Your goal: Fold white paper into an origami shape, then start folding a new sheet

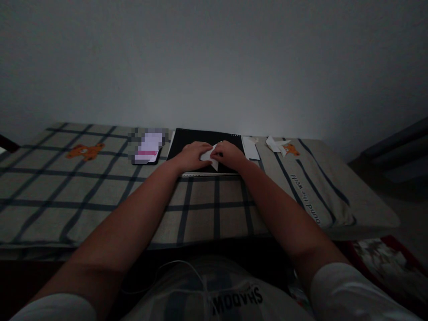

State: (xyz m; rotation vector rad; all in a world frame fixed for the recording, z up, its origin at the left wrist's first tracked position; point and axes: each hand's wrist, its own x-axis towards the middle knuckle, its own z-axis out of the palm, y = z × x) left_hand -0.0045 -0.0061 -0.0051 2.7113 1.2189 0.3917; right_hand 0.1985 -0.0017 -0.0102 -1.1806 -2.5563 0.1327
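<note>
Over black pad (200,138) — both hands (192,156) pinching paper (210,157).

Pretty dim shot. Both hands meet over a black board (204,141) on a checked bed cover (100,196), left hand (192,156) and right hand (230,154) pinching a small white folded paper (210,157) between them. Phone (147,149) sits left, more paper scraps (276,145) right.

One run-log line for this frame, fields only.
left hand: on white paper | right hand: pinching white paper | under: black board | nearby: phone
</note>
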